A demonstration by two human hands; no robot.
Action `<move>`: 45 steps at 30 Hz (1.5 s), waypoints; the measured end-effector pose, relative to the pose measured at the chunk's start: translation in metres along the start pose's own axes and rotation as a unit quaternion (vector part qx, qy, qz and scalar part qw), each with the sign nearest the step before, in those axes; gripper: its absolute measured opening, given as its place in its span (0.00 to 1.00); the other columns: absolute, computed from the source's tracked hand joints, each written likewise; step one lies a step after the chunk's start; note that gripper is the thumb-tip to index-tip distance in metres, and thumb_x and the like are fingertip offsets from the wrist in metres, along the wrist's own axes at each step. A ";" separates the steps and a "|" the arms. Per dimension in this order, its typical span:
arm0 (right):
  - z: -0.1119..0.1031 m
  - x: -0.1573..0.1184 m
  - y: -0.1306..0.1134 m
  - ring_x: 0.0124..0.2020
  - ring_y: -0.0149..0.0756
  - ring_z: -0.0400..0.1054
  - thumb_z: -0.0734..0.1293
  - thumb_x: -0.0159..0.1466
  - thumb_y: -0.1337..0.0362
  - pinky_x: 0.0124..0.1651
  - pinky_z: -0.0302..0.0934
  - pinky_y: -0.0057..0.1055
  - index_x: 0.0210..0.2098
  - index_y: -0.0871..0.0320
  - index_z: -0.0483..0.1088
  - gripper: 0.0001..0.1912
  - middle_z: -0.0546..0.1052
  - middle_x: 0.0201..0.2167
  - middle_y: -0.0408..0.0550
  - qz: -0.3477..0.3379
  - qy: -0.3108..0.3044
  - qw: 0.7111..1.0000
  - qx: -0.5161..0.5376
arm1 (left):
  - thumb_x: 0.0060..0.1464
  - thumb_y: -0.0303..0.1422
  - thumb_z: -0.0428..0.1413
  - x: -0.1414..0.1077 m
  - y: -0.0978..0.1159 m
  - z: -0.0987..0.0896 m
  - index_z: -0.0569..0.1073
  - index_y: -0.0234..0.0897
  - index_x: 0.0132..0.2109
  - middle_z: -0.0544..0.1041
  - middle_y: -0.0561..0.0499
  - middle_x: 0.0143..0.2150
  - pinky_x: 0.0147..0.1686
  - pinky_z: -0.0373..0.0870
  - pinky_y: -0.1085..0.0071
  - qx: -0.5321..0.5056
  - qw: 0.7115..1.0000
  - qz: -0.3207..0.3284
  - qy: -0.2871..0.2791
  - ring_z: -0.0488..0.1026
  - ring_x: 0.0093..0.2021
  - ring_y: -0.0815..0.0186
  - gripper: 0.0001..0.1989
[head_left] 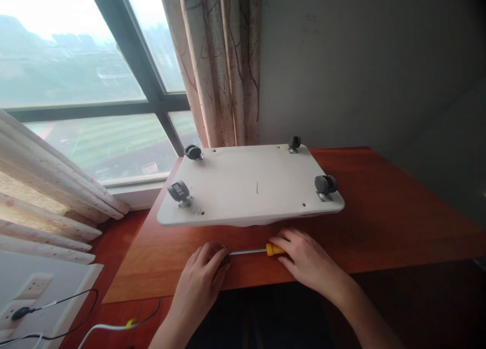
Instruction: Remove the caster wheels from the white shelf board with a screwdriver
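Note:
My right hand [304, 255] is closed round the yellow handle of a screwdriver [248, 251], whose metal shaft points left, just above the table's front part. Its tip reaches the fingers of my left hand [203, 270]. They are pinched together around something small and dark, mostly hidden, so I cannot tell what it is. Beyond both hands lies a white board [235, 182] with rounded corners, its underside up. Black casters on metal plates stand at its corners: near left [179, 191], near right [325, 184], far left [193, 152] and far right [294, 143].
The board rests on a reddish-brown wooden table [387, 207], with its front edge close to me. A window [72, 71] and curtains [216, 60] are at left and behind. Cables [110, 327] run from a wall socket [36, 287] at lower left.

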State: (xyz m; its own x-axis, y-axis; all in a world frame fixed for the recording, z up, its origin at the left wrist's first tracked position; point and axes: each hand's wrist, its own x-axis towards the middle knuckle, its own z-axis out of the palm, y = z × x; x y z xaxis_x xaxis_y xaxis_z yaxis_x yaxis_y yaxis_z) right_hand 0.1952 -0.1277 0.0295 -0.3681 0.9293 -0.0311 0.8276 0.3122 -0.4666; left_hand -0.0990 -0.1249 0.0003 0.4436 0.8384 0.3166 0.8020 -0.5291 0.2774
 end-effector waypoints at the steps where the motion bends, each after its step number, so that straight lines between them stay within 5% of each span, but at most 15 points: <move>1: -0.001 -0.001 0.001 0.51 0.43 0.68 0.66 0.64 0.71 0.57 0.60 0.40 0.55 0.51 0.73 0.20 0.75 0.49 0.49 0.000 0.002 1.000 0.001 | 0.64 0.32 0.52 0.000 0.000 0.000 0.74 0.43 0.53 0.74 0.45 0.50 0.46 0.76 0.60 -0.001 1.000 -0.001 0.000 0.74 0.48 0.57 0.12; 33: -0.003 -0.004 0.002 0.52 0.42 0.69 0.64 0.66 0.71 0.59 0.62 0.41 0.52 0.51 0.74 0.18 0.76 0.50 0.49 -0.011 0.009 1.000 0.014 | 0.64 0.31 0.52 0.002 0.003 -0.003 0.74 0.42 0.52 0.75 0.45 0.50 0.46 0.76 0.59 0.003 1.000 -0.002 -0.007 0.75 0.47 0.57 0.12; 45: -0.008 -0.028 0.041 0.57 0.46 0.69 0.65 0.65 0.65 0.61 0.64 0.47 0.56 0.53 0.73 0.19 0.75 0.55 0.53 0.038 0.059 0.997 0.023 | 0.65 0.34 0.53 0.002 0.001 -0.005 0.73 0.41 0.53 0.74 0.43 0.50 0.46 0.76 0.61 -0.017 1.000 -0.010 0.006 0.75 0.48 0.57 0.11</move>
State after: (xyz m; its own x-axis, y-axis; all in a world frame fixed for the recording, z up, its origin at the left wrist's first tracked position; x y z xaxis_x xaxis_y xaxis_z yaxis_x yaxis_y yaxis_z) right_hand 0.2426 -0.1389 0.0184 -0.2503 0.9675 0.0359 0.8293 0.2334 -0.5078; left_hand -0.0998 -0.1244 0.0057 0.4220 0.8478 0.3211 0.7964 -0.5159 0.3155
